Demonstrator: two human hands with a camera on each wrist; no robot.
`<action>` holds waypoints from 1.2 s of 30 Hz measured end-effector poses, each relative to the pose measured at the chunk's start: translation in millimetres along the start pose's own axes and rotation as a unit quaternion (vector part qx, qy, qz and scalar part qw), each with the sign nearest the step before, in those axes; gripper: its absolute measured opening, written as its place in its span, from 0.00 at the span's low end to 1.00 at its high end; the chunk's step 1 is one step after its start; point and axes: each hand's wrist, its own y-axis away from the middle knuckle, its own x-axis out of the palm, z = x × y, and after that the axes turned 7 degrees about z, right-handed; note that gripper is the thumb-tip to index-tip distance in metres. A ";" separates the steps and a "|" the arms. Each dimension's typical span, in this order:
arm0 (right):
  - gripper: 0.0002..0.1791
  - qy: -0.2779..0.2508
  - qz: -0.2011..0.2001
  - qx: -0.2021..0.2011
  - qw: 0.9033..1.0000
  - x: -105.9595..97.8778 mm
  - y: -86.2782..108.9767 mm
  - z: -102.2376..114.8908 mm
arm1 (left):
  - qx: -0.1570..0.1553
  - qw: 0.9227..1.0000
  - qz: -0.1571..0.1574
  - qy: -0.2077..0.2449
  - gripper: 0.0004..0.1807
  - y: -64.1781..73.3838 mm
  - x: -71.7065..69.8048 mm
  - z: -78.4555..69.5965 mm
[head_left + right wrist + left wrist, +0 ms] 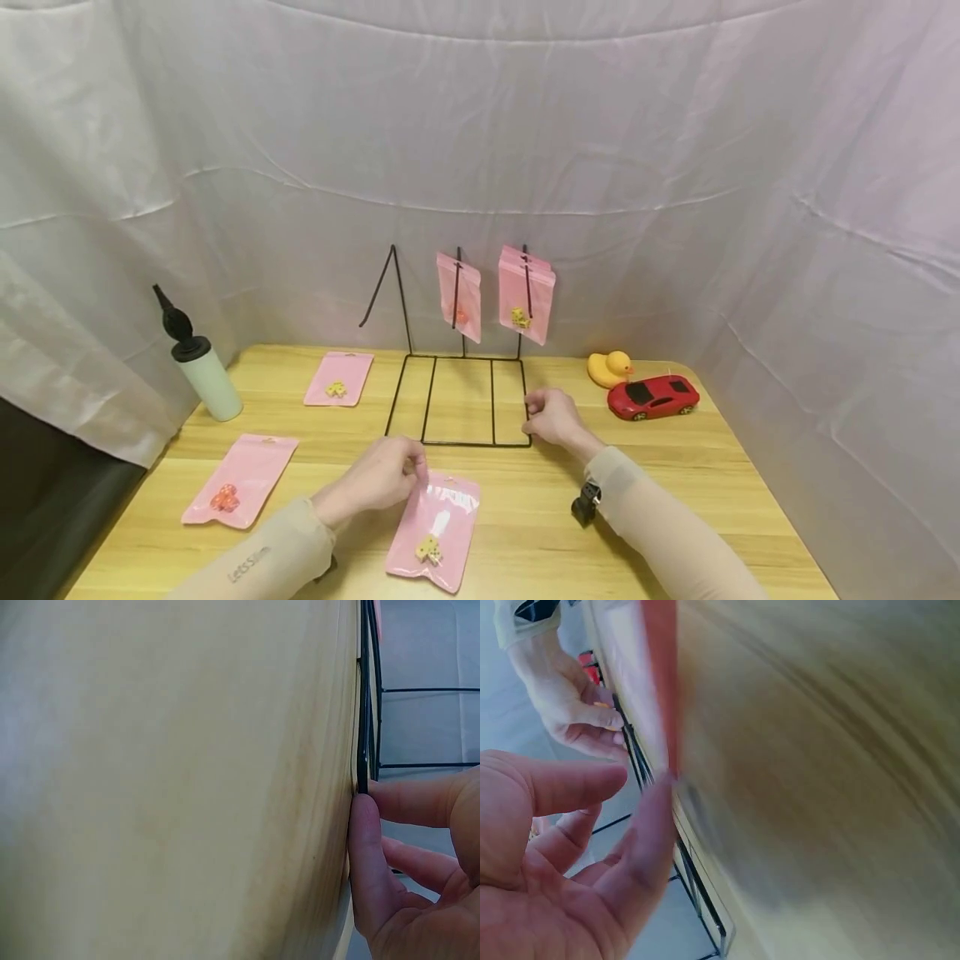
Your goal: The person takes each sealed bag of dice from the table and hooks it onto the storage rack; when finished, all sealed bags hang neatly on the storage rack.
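My left hand (382, 473) is at the top left corner of a pink zip pouch (450, 508) with yellow dice showing in its window. In the left wrist view one fingertip (662, 791) meets the pouch's edge, while the thumb stands apart from it. My right hand (557, 417) pinches the front right part of a black wire display rack (457, 444) between thumb and finger. From the rack's middle hook hangs a pouch with red contents (467, 292); the right hook holds overlapping pink pouches (517, 283), the front one with yellow contents. The left hook (377, 287) is bare.
Left of the rack lie a pink pouch with yellow dice (347, 371) and another with red dice (243, 475). A pale green hand pump (210, 383) stands at the left edge. A yellow rubber duck (606, 368) and red toy car (652, 397) sit at the right.
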 end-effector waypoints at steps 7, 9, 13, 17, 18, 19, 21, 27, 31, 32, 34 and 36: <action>0.30 0.014 0.000 -0.006 1.000 -0.3 -0.2 -0.7 | -0.015 1.000 0.018 -0.019 0.18 -0.8 7.8 -2.7; 0.30 0.013 -0.003 -0.005 1.000 -0.7 -0.3 -1.0 | -0.011 0.998 0.021 -0.059 0.20 -2.9 12.9 -4.1; 0.30 0.014 -0.005 -0.007 1.000 -1.5 -0.6 -1.3 | -0.017 0.994 0.025 -0.101 0.14 -8.1 17.9 -8.4; 0.29 0.023 -0.002 -0.014 1.000 -1.2 -1.7 -1.5 | -0.025 0.994 0.033 -0.100 0.14 -8.8 16.7 -10.2; 0.29 0.028 -0.002 -0.016 0.999 -1.0 -2.0 -1.7 | -0.021 0.994 0.033 -0.098 0.15 -8.3 16.4 -9.3; 0.29 0.029 -0.002 -0.016 0.999 -0.7 -2.3 -1.8 | -0.016 0.995 0.033 -0.090 0.15 -7.8 15.8 -8.4; 0.30 0.036 -0.003 -0.016 0.999 -0.5 -2.8 -1.9 | -0.002 0.997 0.029 -0.068 0.15 -6.9 13.4 -6.8; 0.30 0.034 -0.004 -0.015 0.999 0.3 -4.0 -1.9 | 0.040 0.999 0.013 0.018 0.17 -4.0 5.6 -0.2; 0.30 0.041 -0.007 -0.017 0.999 0.1 -4.3 -2.2 | 0.046 0.997 -0.004 0.059 0.14 -1.4 1.6 0.3; 0.30 0.044 -0.008 -0.018 0.999 -0.1 -4.3 -2.1 | 0.046 0.997 -0.011 0.065 0.12 -0.5 0.4 -0.3; 0.30 0.047 -0.010 -0.018 0.999 -0.5 -4.2 -1.7 | 0.052 0.996 -0.023 0.074 0.10 1.5 -2.2 -2.0; 0.29 0.050 -0.010 -0.018 0.999 -0.8 -4.0 -1.3 | 0.060 0.994 -0.035 0.085 0.08 3.6 -4.7 -4.5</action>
